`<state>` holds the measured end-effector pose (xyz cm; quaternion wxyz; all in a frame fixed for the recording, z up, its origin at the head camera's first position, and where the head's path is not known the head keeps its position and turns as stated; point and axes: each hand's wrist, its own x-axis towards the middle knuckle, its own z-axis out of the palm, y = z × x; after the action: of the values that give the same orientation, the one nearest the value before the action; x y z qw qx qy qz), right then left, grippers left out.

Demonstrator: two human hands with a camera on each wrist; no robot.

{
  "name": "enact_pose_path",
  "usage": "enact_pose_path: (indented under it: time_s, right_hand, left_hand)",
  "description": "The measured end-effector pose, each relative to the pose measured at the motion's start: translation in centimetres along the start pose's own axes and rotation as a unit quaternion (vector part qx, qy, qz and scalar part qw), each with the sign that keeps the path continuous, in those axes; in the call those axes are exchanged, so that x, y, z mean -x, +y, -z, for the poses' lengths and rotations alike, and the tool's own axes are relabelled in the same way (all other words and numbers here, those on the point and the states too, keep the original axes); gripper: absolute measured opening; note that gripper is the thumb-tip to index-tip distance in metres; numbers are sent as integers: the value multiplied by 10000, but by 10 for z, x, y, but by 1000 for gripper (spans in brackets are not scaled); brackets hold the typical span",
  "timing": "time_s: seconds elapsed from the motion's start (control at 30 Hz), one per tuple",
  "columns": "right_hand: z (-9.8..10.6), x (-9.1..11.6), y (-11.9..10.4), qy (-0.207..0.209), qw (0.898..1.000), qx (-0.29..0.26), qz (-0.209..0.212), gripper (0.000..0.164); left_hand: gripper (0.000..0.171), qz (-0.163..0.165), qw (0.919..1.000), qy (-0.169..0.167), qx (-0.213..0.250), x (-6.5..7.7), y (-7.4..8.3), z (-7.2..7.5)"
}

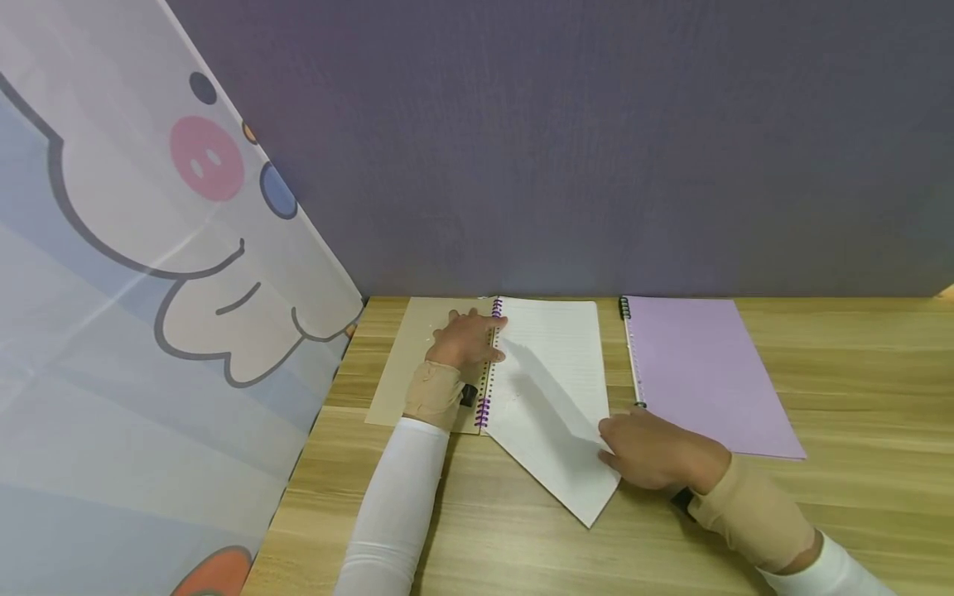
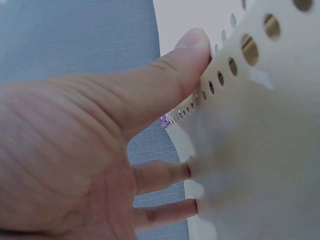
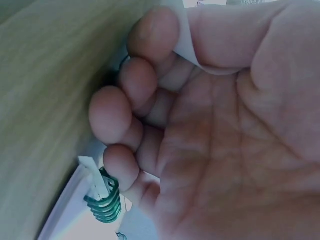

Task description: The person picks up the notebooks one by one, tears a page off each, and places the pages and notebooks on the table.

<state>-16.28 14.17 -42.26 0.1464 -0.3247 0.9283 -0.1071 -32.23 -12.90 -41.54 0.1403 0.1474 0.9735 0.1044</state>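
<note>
A spiral notebook (image 1: 574, 331) lies open on the table, its cream left side (image 1: 406, 356) folded out flat. Purple rings (image 1: 483, 412) show at both ends of its spine. Fingers spread, my left hand (image 1: 460, 341) rests on the cream side beside the row of punched holes, thumb tip at the hole edge in the left wrist view. At the lower right corner my right hand (image 1: 656, 451) pinches a white page (image 3: 186, 42) between thumb and curled index finger. That page is partly raised, and a shadow falls across the sheet under it.
A lilac notebook (image 1: 708, 364) with dark green rings (image 1: 624, 308) lies to the right, its lower left edge close to my right hand. A grey partition (image 1: 566, 149) stands behind the wooden table (image 1: 857, 372). A cartoon-printed sheet (image 1: 97, 348) hangs along the left.
</note>
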Motion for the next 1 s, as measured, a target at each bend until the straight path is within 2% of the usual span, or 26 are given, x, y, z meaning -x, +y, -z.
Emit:
enact_pose_path:
  time_s: [0.1, 0.2, 0.33, 0.57, 0.73, 0.83, 0.9, 1.0]
  right_hand:
    - [0, 1, 0, -106, 9999, -9, -108, 21]
    - [-1, 2, 1, -120, 9998, -72, -132, 34]
    - [-2, 1, 2, -81, 9998, -172, -98, 39]
    - [-3, -1, 5, 16, 9991, -397, -174, 33]
    - [-3, -4, 8, 328, 9972, -666, 75, 18]
    - [-2, -6, 9, 589, 9947, -820, 206, 21]
    - [0, -7, 9, 758, 9921, -992, 152, 22]
    - [7, -7, 10, 1046, 9877, -1148, -198, 29]
  left_hand:
    - [70, -7, 10000, 20, 28, 0, 0, 0]
    - [70, 18, 10000, 27, 26, 0, 1, 0]
    - [69, 24, 10000, 21, -23, 0, 1, -1]
    - [70, 13, 10000, 5, -20, -1, 0, -1]
    - [70, 34, 10000, 11, 5, 0, -1, -1]
    - [70, 57, 10000, 25, 11, 1, 0, -1]
    - [69, 84, 10000, 48, 2, 2, 0, -1]
    - [64, 166, 9997, 70, -139, 1, 0, -2]
